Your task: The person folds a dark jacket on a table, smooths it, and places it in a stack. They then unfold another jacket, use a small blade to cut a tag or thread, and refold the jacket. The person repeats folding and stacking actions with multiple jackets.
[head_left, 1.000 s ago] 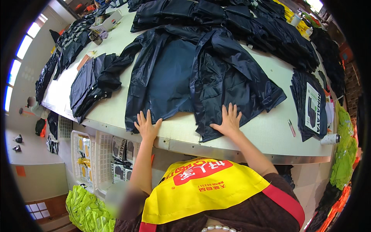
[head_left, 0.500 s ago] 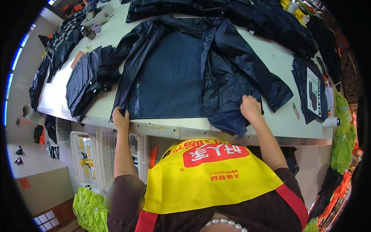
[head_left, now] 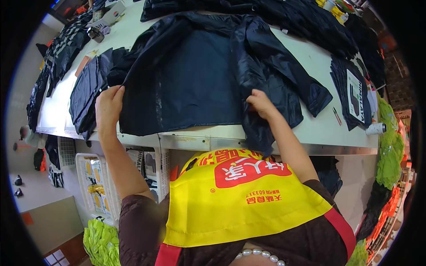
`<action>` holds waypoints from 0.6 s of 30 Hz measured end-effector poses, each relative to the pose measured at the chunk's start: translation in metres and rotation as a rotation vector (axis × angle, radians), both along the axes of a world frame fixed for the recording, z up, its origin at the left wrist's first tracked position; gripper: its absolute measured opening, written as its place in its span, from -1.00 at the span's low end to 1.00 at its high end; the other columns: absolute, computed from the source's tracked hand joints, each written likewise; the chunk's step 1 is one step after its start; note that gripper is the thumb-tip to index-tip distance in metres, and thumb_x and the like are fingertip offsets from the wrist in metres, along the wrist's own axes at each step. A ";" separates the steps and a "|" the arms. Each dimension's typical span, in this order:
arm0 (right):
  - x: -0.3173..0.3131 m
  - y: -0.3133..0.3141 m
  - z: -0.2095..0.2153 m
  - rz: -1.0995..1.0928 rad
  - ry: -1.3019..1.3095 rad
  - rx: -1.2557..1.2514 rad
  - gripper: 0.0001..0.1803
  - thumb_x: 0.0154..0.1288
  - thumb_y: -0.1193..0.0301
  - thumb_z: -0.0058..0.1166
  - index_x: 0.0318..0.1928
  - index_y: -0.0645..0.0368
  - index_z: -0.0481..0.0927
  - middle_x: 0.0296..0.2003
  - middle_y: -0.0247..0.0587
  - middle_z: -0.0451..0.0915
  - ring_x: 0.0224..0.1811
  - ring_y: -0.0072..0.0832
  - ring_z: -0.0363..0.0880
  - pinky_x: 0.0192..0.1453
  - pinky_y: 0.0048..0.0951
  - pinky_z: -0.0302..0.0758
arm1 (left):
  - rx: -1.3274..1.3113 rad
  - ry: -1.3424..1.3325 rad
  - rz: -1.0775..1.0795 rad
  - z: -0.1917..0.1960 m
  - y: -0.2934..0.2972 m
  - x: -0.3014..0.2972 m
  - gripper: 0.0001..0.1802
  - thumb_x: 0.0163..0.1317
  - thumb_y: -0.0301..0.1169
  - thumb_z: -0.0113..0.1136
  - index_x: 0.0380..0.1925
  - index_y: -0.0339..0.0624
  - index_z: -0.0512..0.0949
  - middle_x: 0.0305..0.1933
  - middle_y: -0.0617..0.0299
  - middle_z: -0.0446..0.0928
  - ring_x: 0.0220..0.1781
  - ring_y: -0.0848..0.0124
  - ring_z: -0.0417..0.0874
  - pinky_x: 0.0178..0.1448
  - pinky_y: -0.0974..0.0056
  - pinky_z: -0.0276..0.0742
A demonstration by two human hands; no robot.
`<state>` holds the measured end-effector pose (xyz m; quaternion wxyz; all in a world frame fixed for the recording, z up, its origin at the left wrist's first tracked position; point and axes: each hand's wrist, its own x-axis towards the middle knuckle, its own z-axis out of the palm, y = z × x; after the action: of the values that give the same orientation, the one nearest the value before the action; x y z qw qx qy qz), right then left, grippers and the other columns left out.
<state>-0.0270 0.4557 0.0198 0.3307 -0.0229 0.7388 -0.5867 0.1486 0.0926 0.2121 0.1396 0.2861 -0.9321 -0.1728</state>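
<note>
A dark navy jacket [head_left: 195, 88] with a smooth, shiny surface lies spread on the white table, its front open and its lower hem toward me. My left hand [head_left: 109, 103] is closed on the jacket's left front edge, lifting it off the tabletop. With its fingers pinched, my right hand [head_left: 261, 103] grips the right front panel, and the cloth below hangs over the table's front edge. One sleeve stretches out to the right on the table; the other is partly hidden at the left, next to a folded dark garment [head_left: 91, 91].
A long heap of dark garments [head_left: 306, 26] lies along the far side. At the right are a stack of dark packages [head_left: 350, 97], a white thread spool [head_left: 376, 128] and a small pen-like tool [head_left: 337, 116]. Below the table's metal edge [head_left: 186, 142] stand white plastic baskets [head_left: 88, 177].
My left hand has moved up and left along the jacket's edge, raising that side. My right hand has shifted left and up, drawing the right panel inward.
</note>
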 end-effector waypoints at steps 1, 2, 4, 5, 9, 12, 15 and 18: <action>0.002 0.007 0.014 -0.014 -0.011 -0.098 -0.81 0.08 0.55 -0.08 -0.27 0.17 0.55 -0.45 -0.30 0.53 -0.49 -0.52 0.42 -0.35 -0.59 0.39 | -0.086 0.012 -0.065 0.001 0.021 0.002 -0.70 0.21 -0.19 0.05 -0.26 -0.15 0.63 -0.40 -0.06 0.59 -0.33 0.04 0.63 -0.19 0.11 0.50; 0.005 0.015 0.022 -0.033 -0.021 -0.193 -0.80 0.10 0.56 -0.09 -0.24 0.17 0.54 -0.46 -0.40 0.49 -0.50 -0.62 0.35 -0.35 -0.69 0.34 | -0.169 0.026 -0.135 -0.003 0.041 0.002 -0.71 0.22 -0.20 0.04 -0.30 -0.14 0.64 -0.40 -0.06 0.59 -0.32 0.03 0.63 -0.19 0.09 0.50; 0.009 0.018 0.020 -0.028 -0.010 -0.277 -0.77 0.11 0.57 -0.15 -0.22 0.25 0.53 -0.37 -0.36 0.54 -0.38 -0.57 0.45 -0.22 -0.61 0.42 | -0.295 -0.172 -0.211 -0.025 0.069 -0.011 -0.73 0.22 -0.20 0.03 -0.41 -0.13 0.62 -0.44 -0.03 0.59 -0.32 0.02 0.63 -0.19 0.04 0.51; 0.011 0.016 0.011 -0.037 0.031 -0.280 -0.76 0.12 0.57 -0.16 -0.22 0.26 0.53 -0.34 -0.35 0.54 -0.34 -0.57 0.46 -0.18 -0.60 0.43 | -0.357 -0.192 -0.258 -0.047 0.069 -0.019 -0.75 0.22 -0.23 0.02 -0.46 -0.10 0.59 -0.42 0.05 0.59 -0.31 0.05 0.63 -0.21 0.03 0.52; 0.024 0.014 -0.005 -0.088 0.194 -0.311 -0.71 0.14 0.56 -0.21 -0.16 0.31 0.52 -0.24 -0.35 0.56 -0.23 -0.56 0.49 -0.07 -0.56 0.44 | -0.517 0.051 -0.207 -0.026 0.089 -0.031 -0.84 0.21 -0.28 0.06 -0.39 -0.05 0.60 -0.29 0.16 0.58 -0.31 0.11 0.62 -0.24 0.08 0.52; 0.023 0.025 -0.027 0.025 0.212 -0.171 -0.73 0.17 0.58 -0.17 -0.13 0.30 0.52 -0.28 -0.37 0.55 -0.26 -0.61 0.49 -0.13 -0.63 0.43 | -0.297 0.359 -0.218 -0.002 0.121 -0.026 -0.87 0.18 -0.33 0.10 -0.40 -0.10 0.59 -0.37 0.16 0.56 -0.28 0.19 0.60 -0.25 0.11 0.51; 0.035 0.009 -0.007 -0.010 0.050 -0.335 -0.80 0.21 0.59 -0.13 -0.17 0.27 0.50 -0.38 -0.43 0.51 -0.37 -0.66 0.44 -0.25 -0.66 0.39 | -0.199 0.268 -0.439 -0.079 0.156 -0.030 -0.88 0.15 -0.39 0.07 -0.39 -0.17 0.55 -0.44 0.09 0.51 -0.32 0.12 0.60 -0.28 0.13 0.53; 0.040 0.012 -0.008 -0.014 0.009 -0.272 -0.82 0.23 0.57 -0.09 -0.16 0.24 0.49 -0.45 -0.47 0.46 -0.46 -0.71 0.37 -0.37 -0.66 0.34 | 0.074 -0.116 -0.661 -0.202 0.185 -0.016 -0.75 0.10 -0.42 0.12 -0.19 -0.17 0.54 -0.30 0.03 0.52 -0.26 0.08 0.60 -0.20 0.09 0.54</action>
<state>0.0128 0.4680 0.0118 0.3172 -0.0649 0.6541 -0.6836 0.1325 0.2779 0.0097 0.0121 -0.0177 -0.9740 -0.2257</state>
